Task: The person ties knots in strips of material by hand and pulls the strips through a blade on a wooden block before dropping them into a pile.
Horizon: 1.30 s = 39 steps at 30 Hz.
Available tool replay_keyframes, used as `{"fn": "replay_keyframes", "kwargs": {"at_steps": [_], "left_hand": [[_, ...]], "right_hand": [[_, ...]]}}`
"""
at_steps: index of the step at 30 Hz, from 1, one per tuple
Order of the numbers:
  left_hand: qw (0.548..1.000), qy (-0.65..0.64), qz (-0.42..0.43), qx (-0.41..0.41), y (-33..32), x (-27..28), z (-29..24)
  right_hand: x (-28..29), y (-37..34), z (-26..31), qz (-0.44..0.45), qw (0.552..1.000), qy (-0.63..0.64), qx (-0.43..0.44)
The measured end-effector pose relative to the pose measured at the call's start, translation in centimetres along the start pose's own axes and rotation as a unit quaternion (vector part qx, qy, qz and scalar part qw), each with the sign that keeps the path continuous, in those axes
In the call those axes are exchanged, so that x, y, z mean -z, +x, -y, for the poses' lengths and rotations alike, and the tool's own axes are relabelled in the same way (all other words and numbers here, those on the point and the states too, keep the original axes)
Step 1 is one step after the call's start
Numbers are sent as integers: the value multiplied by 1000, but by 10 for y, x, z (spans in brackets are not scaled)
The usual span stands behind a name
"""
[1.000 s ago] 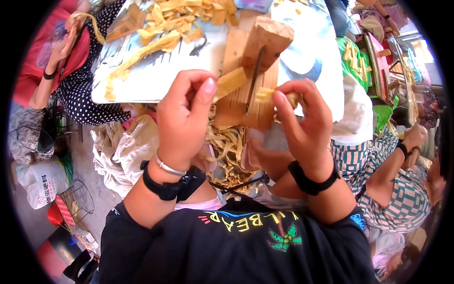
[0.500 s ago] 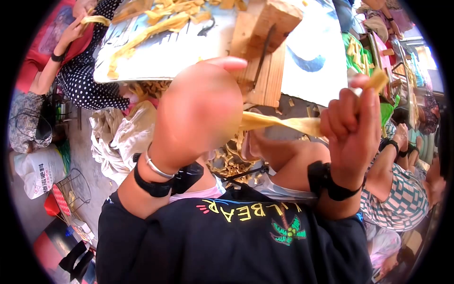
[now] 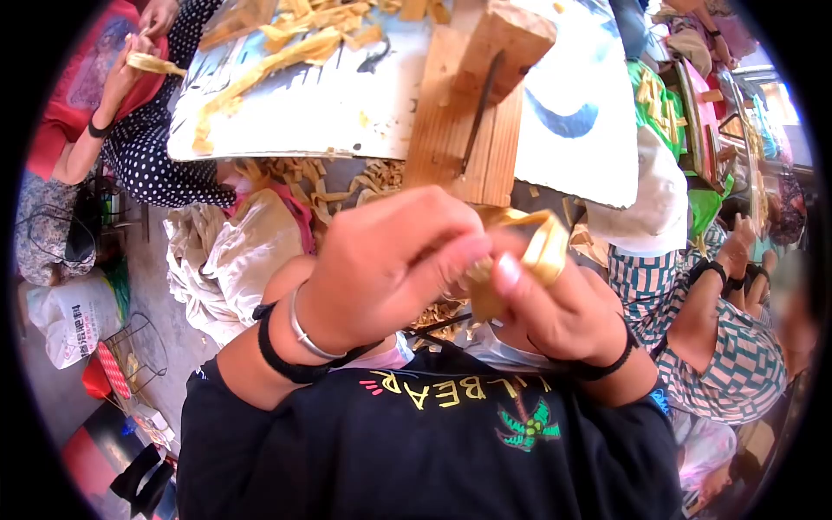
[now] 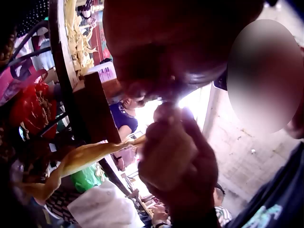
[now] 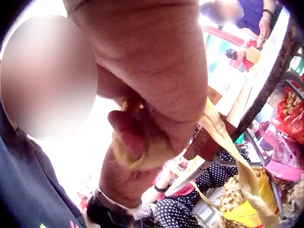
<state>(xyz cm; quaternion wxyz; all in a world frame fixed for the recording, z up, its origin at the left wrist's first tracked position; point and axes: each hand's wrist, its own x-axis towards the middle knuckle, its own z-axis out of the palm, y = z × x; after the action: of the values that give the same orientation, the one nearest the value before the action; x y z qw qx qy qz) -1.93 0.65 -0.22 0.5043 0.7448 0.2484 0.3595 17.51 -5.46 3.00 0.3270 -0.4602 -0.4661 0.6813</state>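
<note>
My left hand and right hand meet in front of my chest, close before the near end of a wooden stand. Both pinch a long, flat, pale-yellow strip, fingertips almost together. In the head view the strip folds over the right hand's fingers. A free length of the strip trails down in the left wrist view. On the stand, a wooden block rises from a plank, with a thin dark metal bar slanting between them. The pinched part is mostly hidden by fingers.
The stand lies on a white table with yellow strips at its far left. More strips lie below the table edge. A beige cloth hangs at left. People sit close on both sides.
The hands were beside the metal bar, holding the strip apart. They drew back from the stand, stretched the strip sideways, then came together before the chest with it folded over the right hand.
</note>
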Motion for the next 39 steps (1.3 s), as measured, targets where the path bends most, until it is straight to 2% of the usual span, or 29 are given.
{"fn": "replay_keyframes", "kwargs": {"at_steps": [1,3,4,5,6,10,12,15,16,18,19,20,21,23,24,26,27,30,32,34,35,36,39], "left_hand": [[997,-26,-26,63,-1,0,-6],[996,5,0,-84,-3,-8,-2],[995,-50,8,-90,-6,-13,-4],[995,-36,15,-97,-6,-9,-1],[994,-21,22,-105,-5,0,3],[990,-122,-27,-62,-1,-20,18],[987,-142,11,-71,-1,-18,24],[982,-171,52,-62,-4,-10,30],[973,-216,62,-53,-4,-10,31],[953,-299,31,27,-8,-10,20],[938,-339,15,67,-8,-10,15],[944,-310,0,115,-6,-10,13],[952,-288,-25,107,-6,-13,12],[963,-244,-71,90,-9,-21,9],[996,-74,-47,-19,-13,-22,12],[990,-85,-47,-100,-16,-29,7],[989,-98,-57,-91,-16,-30,7],[989,-99,-106,-41,-13,-30,7],[997,-55,-58,-11,-6,-20,8],[999,-9,-14,-36,-12,-17,13],[999,12,9,-49,-13,-18,15],[997,-3,-17,-69,-13,-19,14],[997,-24,61,-47,-9,-5,11]], "right_hand": [[-1,-2,2,-52,996,57,-50],[-7,2,-17,-114,986,53,113],[-5,3,-20,-122,981,38,144],[-4,5,-23,-131,976,22,174],[-3,4,-25,-130,976,41,170],[1,2,-23,-116,972,92,181],[1,1,-23,-114,973,87,179],[5,1,-25,-67,973,29,219],[7,4,-24,-58,969,-26,240],[10,8,-22,-49,944,-149,291],[9,10,-21,-64,915,-235,320],[8,12,-21,-84,878,-317,348],[5,12,-20,-113,852,-373,349],[-6,9,-29,-198,863,-363,292],[-8,13,-36,-225,869,-307,317],[-6,13,-47,-268,874,-219,341],[-4,13,-42,-280,855,-256,353],[-5,13,-37,-224,880,-221,356],[-3,16,-37,-205,881,-225,361],[0,17,-28,-193,870,-285,353],[2,17,-27,-212,858,-307,354],[5,16,-29,-244,852,-308,345],[17,10,-28,-306,889,-197,278]]}}
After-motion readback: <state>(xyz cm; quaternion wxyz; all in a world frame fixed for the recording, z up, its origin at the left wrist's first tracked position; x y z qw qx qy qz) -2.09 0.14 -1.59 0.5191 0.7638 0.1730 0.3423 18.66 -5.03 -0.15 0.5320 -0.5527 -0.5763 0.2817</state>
